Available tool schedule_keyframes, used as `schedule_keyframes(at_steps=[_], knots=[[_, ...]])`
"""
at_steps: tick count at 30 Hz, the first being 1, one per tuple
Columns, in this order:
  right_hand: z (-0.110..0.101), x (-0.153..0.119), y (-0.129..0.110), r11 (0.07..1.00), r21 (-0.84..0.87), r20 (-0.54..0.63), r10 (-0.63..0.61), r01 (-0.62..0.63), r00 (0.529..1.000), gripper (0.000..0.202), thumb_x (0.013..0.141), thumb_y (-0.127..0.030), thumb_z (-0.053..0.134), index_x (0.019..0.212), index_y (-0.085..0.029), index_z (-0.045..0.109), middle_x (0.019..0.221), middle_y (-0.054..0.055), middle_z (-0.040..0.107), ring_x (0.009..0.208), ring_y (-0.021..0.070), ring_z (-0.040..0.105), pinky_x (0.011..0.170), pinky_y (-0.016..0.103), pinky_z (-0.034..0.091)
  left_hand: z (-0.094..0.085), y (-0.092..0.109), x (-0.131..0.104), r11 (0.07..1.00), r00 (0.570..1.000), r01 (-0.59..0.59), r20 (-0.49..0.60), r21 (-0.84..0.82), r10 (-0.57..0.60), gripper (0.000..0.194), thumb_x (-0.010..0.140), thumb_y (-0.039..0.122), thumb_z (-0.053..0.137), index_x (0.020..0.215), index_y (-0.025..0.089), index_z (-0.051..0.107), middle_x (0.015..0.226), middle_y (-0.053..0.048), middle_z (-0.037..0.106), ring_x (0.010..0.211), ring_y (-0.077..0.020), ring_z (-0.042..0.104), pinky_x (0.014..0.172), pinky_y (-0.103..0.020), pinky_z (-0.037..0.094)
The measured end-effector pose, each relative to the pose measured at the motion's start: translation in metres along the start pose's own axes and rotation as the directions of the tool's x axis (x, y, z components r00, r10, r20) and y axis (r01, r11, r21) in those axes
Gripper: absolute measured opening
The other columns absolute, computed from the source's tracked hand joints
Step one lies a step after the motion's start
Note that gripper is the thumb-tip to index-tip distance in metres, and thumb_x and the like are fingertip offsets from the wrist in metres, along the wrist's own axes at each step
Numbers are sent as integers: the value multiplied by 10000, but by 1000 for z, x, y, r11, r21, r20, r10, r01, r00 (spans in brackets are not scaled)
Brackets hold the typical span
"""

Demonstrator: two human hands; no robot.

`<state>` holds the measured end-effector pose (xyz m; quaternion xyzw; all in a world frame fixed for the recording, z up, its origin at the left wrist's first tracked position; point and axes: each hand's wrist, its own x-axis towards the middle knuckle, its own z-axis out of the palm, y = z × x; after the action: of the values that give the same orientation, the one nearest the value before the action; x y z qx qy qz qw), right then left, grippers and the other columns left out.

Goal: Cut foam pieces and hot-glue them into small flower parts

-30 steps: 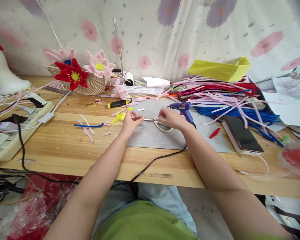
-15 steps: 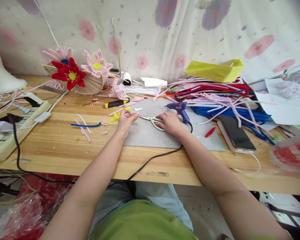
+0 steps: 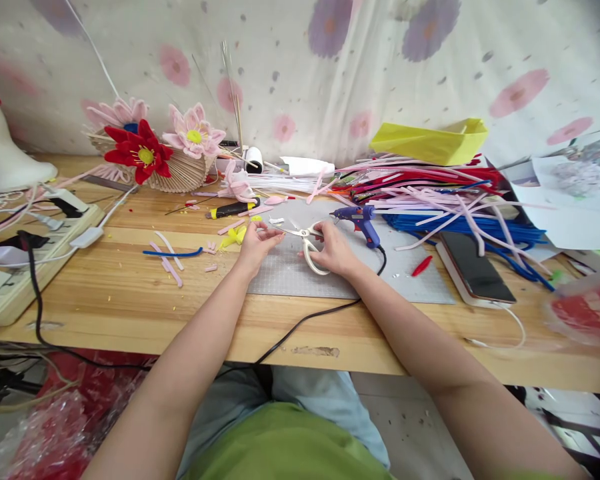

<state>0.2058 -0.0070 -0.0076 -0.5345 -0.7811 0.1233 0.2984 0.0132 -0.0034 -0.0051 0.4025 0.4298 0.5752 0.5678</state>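
Note:
White-handled scissors are held in my right hand, their blades parted and pointing left above the grey cutting mat. My left hand is pinched near the blade tips; what its fingers hold is too small to make out. Just left of that hand lies a yellow fuzzy piece. Small white scraps rest on the mat beyond my fingers. A purple glue gun lies right behind my right hand.
Red and pink fuzzy flowers stand at the back left. Bundled pipe cleaners lie at the back right, near a phone. A power strip is far left. The black cable crosses the front.
My right hand has picked up the scissors from the mat; their handles have spread and the blades have parted. My left hand has shifted only slightly.

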Motion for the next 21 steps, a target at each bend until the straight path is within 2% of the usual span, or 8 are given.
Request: schedule_keyframes(at_steps=[3,6,14,21], knots=[[0,0,-2,987,-100,61,-119,124,991,401,715,-493,613,935,-181,486,971,110,576,878,231,543,772,351,425,1,0,-1,999,999,-19,37,36,18,506,490,174,771,803,214,376,678,53,661,673,-126,641,766,-301,465],[-2,0,-2,972,-150,100,-169,183,980,393,726,-499,604,910,-168,496,960,120,578,883,238,532,765,343,407,1,-1,-1,998,998,-36,60,46,33,509,476,176,773,789,213,373,706,41,672,680,-130,641,755,-301,468],[-1,0,-4,962,-184,142,-178,203,974,372,758,-530,567,865,-179,501,882,90,591,835,219,532,719,317,368,2,-5,0,996,994,-71,83,62,66,505,468,197,775,791,216,387,696,52,652,728,-142,648,768,-314,474],[-1,-2,-6,962,-193,126,-172,194,977,372,763,-538,553,851,-180,501,867,85,604,788,206,531,692,309,356,1,-5,1,994,996,-59,73,88,52,492,472,192,754,792,219,381,694,46,665,697,-139,645,693,-275,455]])
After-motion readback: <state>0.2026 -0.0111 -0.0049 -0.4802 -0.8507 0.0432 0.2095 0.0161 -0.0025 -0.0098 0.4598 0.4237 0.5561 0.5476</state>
